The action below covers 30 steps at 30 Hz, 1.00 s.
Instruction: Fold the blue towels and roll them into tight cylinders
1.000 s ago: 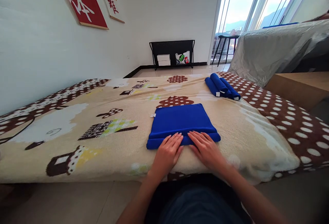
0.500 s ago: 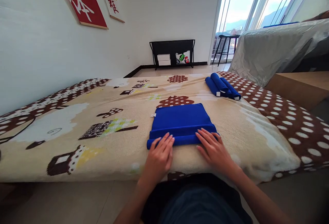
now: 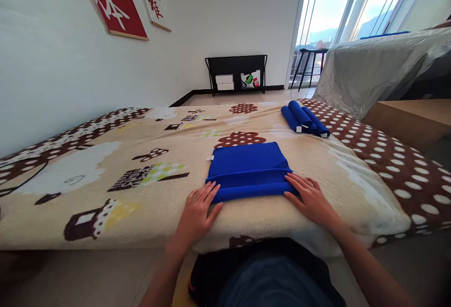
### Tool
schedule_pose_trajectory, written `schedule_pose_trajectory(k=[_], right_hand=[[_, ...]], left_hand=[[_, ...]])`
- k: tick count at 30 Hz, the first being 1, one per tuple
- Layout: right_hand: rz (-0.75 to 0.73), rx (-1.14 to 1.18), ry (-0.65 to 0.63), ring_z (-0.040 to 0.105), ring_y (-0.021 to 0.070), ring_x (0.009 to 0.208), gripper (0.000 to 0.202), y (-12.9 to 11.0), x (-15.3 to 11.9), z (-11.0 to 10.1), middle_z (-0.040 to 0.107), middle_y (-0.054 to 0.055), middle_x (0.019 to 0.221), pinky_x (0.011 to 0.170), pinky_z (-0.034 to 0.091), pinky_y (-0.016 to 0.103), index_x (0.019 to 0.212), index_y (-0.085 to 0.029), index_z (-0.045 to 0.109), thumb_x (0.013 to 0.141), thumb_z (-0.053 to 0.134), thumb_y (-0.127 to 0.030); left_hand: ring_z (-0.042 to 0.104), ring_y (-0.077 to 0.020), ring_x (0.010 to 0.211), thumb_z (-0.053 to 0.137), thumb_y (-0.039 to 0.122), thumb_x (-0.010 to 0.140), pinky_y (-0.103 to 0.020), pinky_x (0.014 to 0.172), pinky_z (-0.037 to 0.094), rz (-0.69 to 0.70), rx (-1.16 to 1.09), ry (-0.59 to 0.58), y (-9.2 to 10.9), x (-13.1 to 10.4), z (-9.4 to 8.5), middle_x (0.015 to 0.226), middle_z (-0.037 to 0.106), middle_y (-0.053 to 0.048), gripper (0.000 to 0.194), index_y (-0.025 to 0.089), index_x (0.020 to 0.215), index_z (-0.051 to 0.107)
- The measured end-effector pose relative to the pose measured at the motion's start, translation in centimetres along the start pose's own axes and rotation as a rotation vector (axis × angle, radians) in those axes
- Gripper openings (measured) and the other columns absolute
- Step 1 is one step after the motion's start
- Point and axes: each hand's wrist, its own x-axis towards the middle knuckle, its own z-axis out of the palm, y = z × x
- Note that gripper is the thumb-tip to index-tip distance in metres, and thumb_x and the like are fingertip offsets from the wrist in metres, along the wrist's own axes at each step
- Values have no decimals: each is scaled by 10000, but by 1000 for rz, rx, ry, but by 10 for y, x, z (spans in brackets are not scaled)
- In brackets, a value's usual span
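A blue towel (image 3: 249, 160) lies on the bed in front of me, its near edge rolled into a low tube and its far part flat. A small white tag sticks out at its left side. My left hand (image 3: 198, 211) rests at the left end of the rolled edge, fingers stretched over the cloth and thumb apart. At the right end, my right hand (image 3: 310, 199) lies with fingers extended on the roll. Neither hand grips the cloth. Several rolled blue towels (image 3: 303, 118) are piled farther off to the right, white tags showing.
Under everything is a cream patterned blanket (image 3: 155, 218) with a brown dotted border. Beyond the bed stands a black rack (image 3: 236, 65) by the wall. Plastic sheeting (image 3: 366, 63) covers furniture at right, near a wooden box (image 3: 416, 114) and a dark stool (image 3: 312, 60).
Both hands have moved outward, from on top of the rolled edge to its two ends. The left hand went left, the right hand went right. The piled rolls have not moved.
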Motion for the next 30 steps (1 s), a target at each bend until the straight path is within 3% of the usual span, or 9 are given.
schedule_pose_trajectory(k=[4,7,12,18,25,30], right_hand=[[-51,3,165,510,242,1325,431,19,-21,-7,496,78,1486,1063,331,449,1419,-270,483,999,489,-364],[-106,38,266,561,226,1256,407,19,-27,-9,590,45,1393,1036,346,433,1368,-302,522,966,540,-249],[-141,111,163,594,216,1181,378,17,-17,-4,671,24,1263,982,388,407,1320,-277,565,948,542,-213],[-52,249,133,614,203,1095,275,27,-6,3,706,19,1139,967,416,403,1215,-275,637,959,540,-242],[39,352,75,601,213,1050,307,31,2,2,690,45,1118,937,449,404,1278,-271,604,991,499,-288],[47,375,92,581,222,971,266,23,10,-4,678,68,1027,896,454,408,1202,-234,621,1002,453,-280]], left_hand=[[400,-254,1426,446,191,989,-450,1100,271,57,-4,105,-14,-26,-15,1532,450,-88,509,290,1485,395],[443,-234,1390,423,111,965,-415,1065,300,110,-69,108,-16,-34,-25,1473,521,-63,542,312,1468,406],[536,-211,1278,436,109,951,-390,1020,302,90,-94,70,-19,-22,-18,1386,594,-47,526,308,1438,431],[563,-242,1178,498,172,937,-425,986,300,-81,-173,100,-23,-6,1,1240,663,-32,381,285,1296,552],[540,-256,1152,494,256,975,-437,987,315,-163,-286,95,-29,-1,-1,1196,662,-40,270,283,1226,587],[540,-244,1119,480,291,987,-425,1005,332,-167,-375,124,-31,-1,-3,1138,639,-52,221,264,1184,577]])
